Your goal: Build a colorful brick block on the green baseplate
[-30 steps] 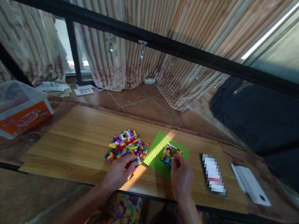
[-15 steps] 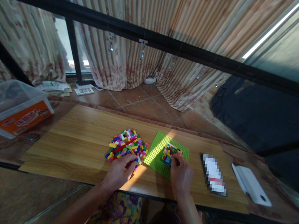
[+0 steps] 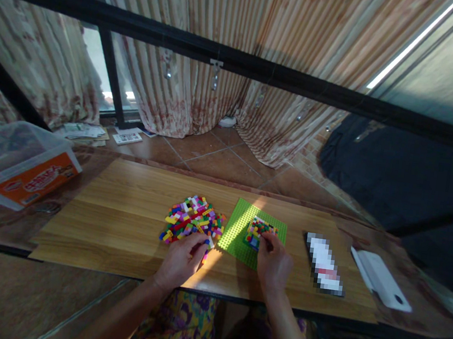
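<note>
- The left hand (image 3: pixel 180 260) is laid palm down at the near edge of the pile of coloured bricks (image 3: pixel 192 222), fingers curled onto it; whether a brick is gripped cannot be told.
- The right hand (image 3: pixel 275 263) is stretched over the green baseplate (image 3: pixel 239 230), fingertips pinched on the small brick build (image 3: pixel 258 229) there.
- Both forearms are angled inward over the wooden table (image 3: pixel 123 206).

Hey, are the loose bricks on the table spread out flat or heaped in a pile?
Heaped. The loose bricks sit bunched in one mound left of the green baseplate, with the left hand at its near edge.
</note>
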A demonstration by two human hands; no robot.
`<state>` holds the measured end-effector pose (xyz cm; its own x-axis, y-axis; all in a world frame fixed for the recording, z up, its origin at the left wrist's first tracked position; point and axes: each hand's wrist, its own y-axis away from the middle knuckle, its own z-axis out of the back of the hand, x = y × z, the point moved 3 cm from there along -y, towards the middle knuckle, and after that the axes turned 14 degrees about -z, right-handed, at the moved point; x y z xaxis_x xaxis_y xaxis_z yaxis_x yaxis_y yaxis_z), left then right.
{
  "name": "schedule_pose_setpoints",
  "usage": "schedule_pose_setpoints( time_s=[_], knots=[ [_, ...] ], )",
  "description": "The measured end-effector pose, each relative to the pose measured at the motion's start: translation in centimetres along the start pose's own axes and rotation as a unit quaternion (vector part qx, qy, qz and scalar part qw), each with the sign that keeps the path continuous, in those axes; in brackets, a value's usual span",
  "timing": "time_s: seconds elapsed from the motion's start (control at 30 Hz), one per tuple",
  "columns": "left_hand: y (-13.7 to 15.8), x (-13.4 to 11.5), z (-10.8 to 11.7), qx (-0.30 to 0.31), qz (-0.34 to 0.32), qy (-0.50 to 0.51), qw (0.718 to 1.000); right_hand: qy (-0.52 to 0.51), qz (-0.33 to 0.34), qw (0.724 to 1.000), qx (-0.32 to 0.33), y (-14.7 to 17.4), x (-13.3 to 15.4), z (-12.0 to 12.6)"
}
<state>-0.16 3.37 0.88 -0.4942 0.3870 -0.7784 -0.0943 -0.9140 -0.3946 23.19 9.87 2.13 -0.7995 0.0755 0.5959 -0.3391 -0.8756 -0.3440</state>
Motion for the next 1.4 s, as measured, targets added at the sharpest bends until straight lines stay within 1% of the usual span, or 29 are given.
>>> schedule_pose_setpoints(
  time_s=[0.2,0.37,0.47,0.6,0.9,1.07,1.4],
  knots=[
    [0.1,0.1,-0.1,-0.003,0.004,0.001,1.0,-0.026,-0.008,1.0,-0.005,0.1,-0.2,-0.2],
    [0.1,0.2,-0.1,-0.002,0.002,0.002,1.0,-0.055,-0.007,0.998,-0.005,0.3,-0.7,0.1],
    [0.1,0.3,-0.2,0.002,0.003,0.004,1.0,-0.059,0.008,0.998,0.006,0.5,-0.9,0.3],
    [0.2,0.3,-0.3,0.007,0.008,0.006,1.0,-0.042,0.043,0.998,0.023,0.9,-0.7,0.3],
    [0.1,0.2,-0.2,0.005,-0.005,-0.016,1.0,-0.005,0.072,0.997,0.032,1.1,-0.3,0.1],
    [0.2,0.5,-0.4,-0.002,-0.006,-0.016,1.0,0.003,0.093,0.995,0.024,1.2,-0.2,0.2],
    [0.2,0.5,-0.4,-0.018,-0.003,-0.008,1.0,0.024,0.093,0.995,0.034,1.0,-0.2,0.1]
  ],
)
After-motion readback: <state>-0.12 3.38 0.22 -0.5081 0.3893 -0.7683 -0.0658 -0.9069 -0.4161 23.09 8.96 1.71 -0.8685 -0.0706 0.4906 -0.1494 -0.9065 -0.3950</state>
